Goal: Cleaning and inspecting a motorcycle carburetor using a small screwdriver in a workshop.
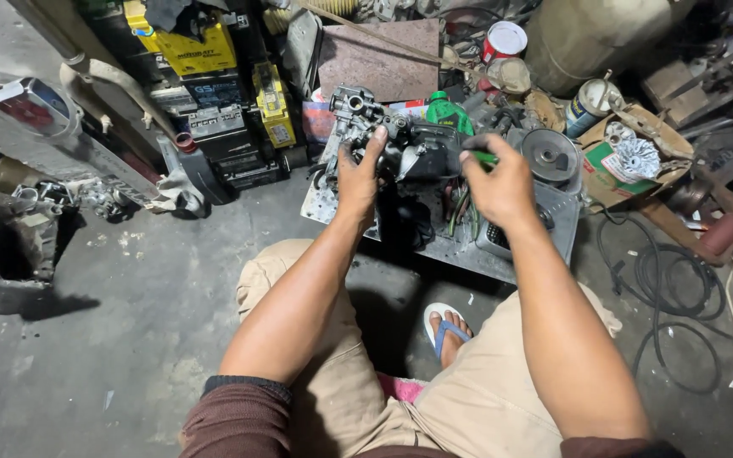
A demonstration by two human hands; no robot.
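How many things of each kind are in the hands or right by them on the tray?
Hands: 2, left hand, right hand
Grey carburetor-like part held by the left hand: 1
Green-handled tool held by the right hand: 1
Green bottle: 1
Round metal disc: 1
Metal tray: 1
Total: 7

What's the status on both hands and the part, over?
Left hand gripping grey carburetor. Right hand pinching green-handled tool against it. Metal tray beneath, cluttered with tools; nothing blocking.
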